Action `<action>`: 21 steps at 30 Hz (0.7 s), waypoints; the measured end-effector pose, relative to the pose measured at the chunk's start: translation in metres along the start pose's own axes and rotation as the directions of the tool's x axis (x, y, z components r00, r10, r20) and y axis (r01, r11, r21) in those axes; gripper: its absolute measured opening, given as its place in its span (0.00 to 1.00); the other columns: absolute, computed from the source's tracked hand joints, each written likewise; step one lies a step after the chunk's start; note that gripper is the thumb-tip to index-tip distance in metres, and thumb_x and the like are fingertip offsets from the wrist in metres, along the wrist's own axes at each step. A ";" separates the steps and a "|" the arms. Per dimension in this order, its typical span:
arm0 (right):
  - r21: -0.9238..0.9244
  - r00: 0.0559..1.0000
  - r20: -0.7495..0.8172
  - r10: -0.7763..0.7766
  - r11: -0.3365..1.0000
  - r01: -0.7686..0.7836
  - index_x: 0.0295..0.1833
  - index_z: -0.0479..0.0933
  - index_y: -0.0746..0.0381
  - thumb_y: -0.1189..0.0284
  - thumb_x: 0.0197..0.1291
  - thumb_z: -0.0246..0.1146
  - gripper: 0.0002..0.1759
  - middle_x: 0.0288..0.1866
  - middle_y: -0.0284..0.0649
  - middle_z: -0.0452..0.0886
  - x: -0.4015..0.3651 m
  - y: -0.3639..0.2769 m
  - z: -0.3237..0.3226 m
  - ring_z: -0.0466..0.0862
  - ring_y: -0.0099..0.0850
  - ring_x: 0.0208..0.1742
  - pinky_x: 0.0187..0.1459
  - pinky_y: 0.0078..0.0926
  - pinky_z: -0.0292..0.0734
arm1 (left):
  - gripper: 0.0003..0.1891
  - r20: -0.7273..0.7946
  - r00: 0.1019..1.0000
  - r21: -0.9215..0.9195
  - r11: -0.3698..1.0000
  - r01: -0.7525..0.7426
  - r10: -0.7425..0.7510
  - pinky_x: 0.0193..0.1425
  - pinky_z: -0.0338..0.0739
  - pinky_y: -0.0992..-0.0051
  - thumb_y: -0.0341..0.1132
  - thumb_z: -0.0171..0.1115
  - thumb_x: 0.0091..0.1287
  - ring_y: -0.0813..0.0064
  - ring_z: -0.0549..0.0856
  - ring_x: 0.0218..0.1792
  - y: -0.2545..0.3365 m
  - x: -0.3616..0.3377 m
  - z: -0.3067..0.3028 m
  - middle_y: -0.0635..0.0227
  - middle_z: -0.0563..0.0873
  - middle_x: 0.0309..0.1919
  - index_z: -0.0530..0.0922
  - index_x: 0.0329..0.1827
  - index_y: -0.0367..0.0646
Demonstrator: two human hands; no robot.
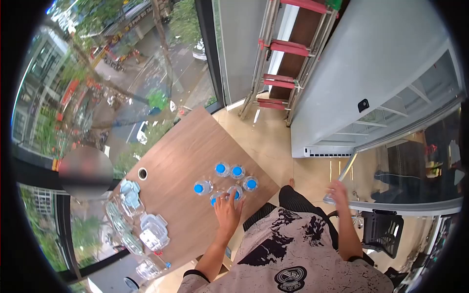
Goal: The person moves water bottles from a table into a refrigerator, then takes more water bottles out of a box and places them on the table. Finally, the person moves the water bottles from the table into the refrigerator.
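Observation:
My left hand [227,215] reaches over the wooden table [171,151], its fingers apart and touching the tops of two clear bottles with blue caps. One of these is the bottle [236,193] by my fingertips; the other [215,199] is partly covered by my fingers. Around them stand more such bottles, among them one [203,187] to the left and one [250,183] to the right. My right hand [337,194] is raised at the edge of the open glass door [410,202]. It is blurred, and whether it grips the door edge or something clear is hidden.
Clear containers [154,232] and a light blue one [130,194] lie at the table's left side, near a round hole [142,173]. A tall grey cabinet [337,83] stands at the right, with a ladder [283,46] behind it. A black chair [383,234] is at lower right.

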State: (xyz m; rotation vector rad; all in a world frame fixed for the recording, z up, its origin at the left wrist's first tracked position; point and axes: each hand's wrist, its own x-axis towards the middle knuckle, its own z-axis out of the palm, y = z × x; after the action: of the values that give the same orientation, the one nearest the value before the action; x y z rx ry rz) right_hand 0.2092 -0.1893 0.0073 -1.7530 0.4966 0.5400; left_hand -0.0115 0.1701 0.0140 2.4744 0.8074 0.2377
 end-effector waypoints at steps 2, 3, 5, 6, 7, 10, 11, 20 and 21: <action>-0.103 0.920 0.352 -0.173 0.970 0.222 0.62 0.68 0.62 0.67 0.56 0.67 0.29 0.37 0.37 0.81 -0.011 -0.016 0.092 0.82 0.26 0.34 0.33 0.20 0.77 | 0.27 -0.043 0.999 0.043 0.999 0.004 -0.002 0.54 0.67 0.61 0.43 0.71 0.53 0.60 0.75 0.50 -0.001 -0.002 0.011 0.61 0.77 0.46 0.77 0.57 0.51; -0.214 0.759 0.538 -0.367 0.811 0.544 0.62 0.68 0.63 0.67 0.53 0.70 0.32 0.34 0.36 0.80 -0.015 -0.015 0.130 0.82 0.28 0.34 0.34 0.25 0.78 | 0.27 -0.038 0.999 0.028 0.999 0.020 -0.019 0.54 0.67 0.61 0.43 0.71 0.53 0.60 0.75 0.50 0.002 -0.001 0.010 0.61 0.77 0.46 0.77 0.57 0.51; -0.277 0.438 0.691 -0.575 0.349 0.895 0.61 0.69 0.59 0.62 0.51 0.71 0.32 0.42 0.44 0.77 -0.063 -0.053 0.197 0.81 0.40 0.38 0.41 0.35 0.77 | 0.26 -0.170 0.983 0.178 0.983 -0.037 0.067 0.53 0.64 0.59 0.45 0.70 0.54 0.63 0.75 0.49 0.003 0.002 0.005 0.63 0.77 0.46 0.77 0.57 0.53; -0.261 0.358 0.758 -0.545 0.250 0.933 0.61 0.70 0.58 0.61 0.51 0.70 0.32 0.45 0.45 0.76 -0.067 -0.057 0.217 0.81 0.42 0.40 0.42 0.37 0.76 | 0.26 -0.166 0.985 0.161 0.987 -0.025 0.052 0.53 0.64 0.59 0.45 0.70 0.54 0.63 0.75 0.49 -0.002 0.002 0.006 0.63 0.77 0.46 0.77 0.57 0.53; -0.230 0.275 0.818 -0.506 0.150 0.962 0.61 0.70 0.57 0.60 0.51 0.70 0.32 0.47 0.46 0.76 -0.069 -0.056 0.230 0.80 0.44 0.42 0.44 0.38 0.76 | 0.27 -0.163 0.981 0.181 0.981 -0.077 0.107 0.53 0.64 0.59 0.46 0.70 0.55 0.64 0.75 0.48 -0.010 0.003 0.006 0.64 0.77 0.46 0.76 0.58 0.54; -0.327 0.329 0.880 -0.343 0.065 0.943 0.59 0.71 0.56 0.59 0.52 0.68 0.29 0.47 0.46 0.76 -0.066 -0.048 0.257 0.79 0.47 0.46 0.45 0.42 0.75 | 0.29 -0.150 0.959 0.213 0.955 -0.206 0.240 0.50 0.64 0.59 0.50 0.67 0.55 0.67 0.74 0.46 -0.039 0.012 0.013 0.67 0.77 0.43 0.74 0.62 0.57; -0.322 0.319 0.887 -0.335 0.048 0.946 0.59 0.71 0.56 0.59 0.52 0.68 0.29 0.47 0.46 0.76 -0.064 -0.046 0.263 0.79 0.47 0.46 0.45 0.42 0.75 | 0.31 -0.114 0.940 0.229 0.929 -0.292 0.323 0.49 0.65 0.59 0.53 0.66 0.55 0.69 0.74 0.44 -0.046 0.014 0.014 0.69 0.77 0.41 0.73 0.64 0.59; -0.362 0.360 0.836 -0.415 0.078 0.929 0.45 0.72 0.59 0.60 0.55 0.64 0.18 0.38 0.48 0.81 -0.045 -0.011 0.259 0.81 0.49 0.40 0.40 0.45 0.76 | 0.28 0.029 0.767 0.265 0.735 -0.624 0.641 0.29 0.71 0.70 0.54 0.67 0.54 0.69 0.77 0.33 -0.072 0.042 0.024 0.71 0.77 0.27 0.78 0.55 0.51; -0.396 0.380 0.806 -0.454 0.065 0.916 0.45 0.72 0.59 0.60 0.55 0.64 0.18 0.38 0.48 0.81 -0.044 -0.017 0.245 0.81 0.49 0.40 0.40 0.45 0.76 | 0.26 -0.017 0.728 0.240 0.710 -0.662 0.685 0.27 0.72 0.70 0.53 0.68 0.54 0.69 0.78 0.31 -0.076 0.045 0.031 0.70 0.78 0.25 0.78 0.51 0.46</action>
State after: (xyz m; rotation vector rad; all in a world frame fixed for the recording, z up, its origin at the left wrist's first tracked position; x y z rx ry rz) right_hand 0.1591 0.0548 -0.0064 -2.3176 -1.3305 0.4250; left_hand -0.0029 0.2354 -0.0526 2.8971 -0.1041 0.5685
